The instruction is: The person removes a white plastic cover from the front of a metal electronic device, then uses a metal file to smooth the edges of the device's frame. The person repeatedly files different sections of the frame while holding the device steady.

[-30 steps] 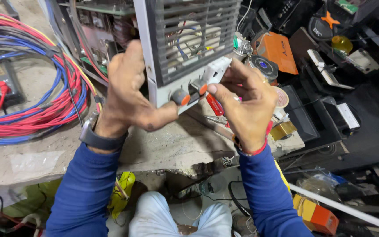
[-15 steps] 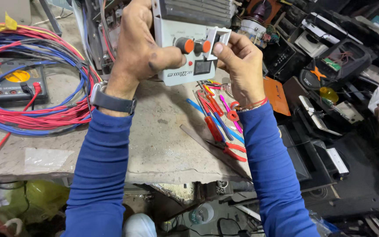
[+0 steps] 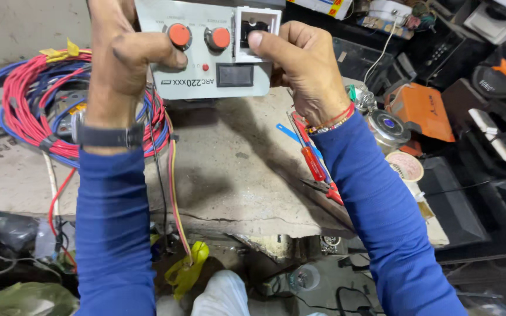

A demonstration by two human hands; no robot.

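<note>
Right, both hands are on the grey welder unit (image 3: 206, 58), which stands at the far edge of the worktop (image 3: 235, 169) with its front panel facing me, upside down in my view. Left hand (image 3: 125, 52) wraps the unit's left side, thumb lying across the panel and its tip touching the left orange knob (image 3: 179, 35); grip closed on the casing. Right hand (image 3: 306, 67) holds the right edge, thumb tip pressed at the white socket frame (image 3: 257, 32) in the panel's top right corner; grip closed there too. Second orange knob (image 3: 218, 38) sits just beside the frame, untouched. Small dark display window (image 3: 235, 75) below the knobs, blank. Black watch (image 3: 108, 136) on the left wrist, red thread band (image 3: 330, 122) on the right. Bundle of red and blue cables (image 3: 30, 111) lies on the worktop left of the unit, partly behind the left arm. Red-handled screwdriver (image 3: 312, 162) and other hand tools lie near the right forearm, partly hidden by the sleeve. Orange box (image 3: 420, 108) and a round metal part (image 3: 386, 126) sit off to the right, well apart from the hands.
</note>
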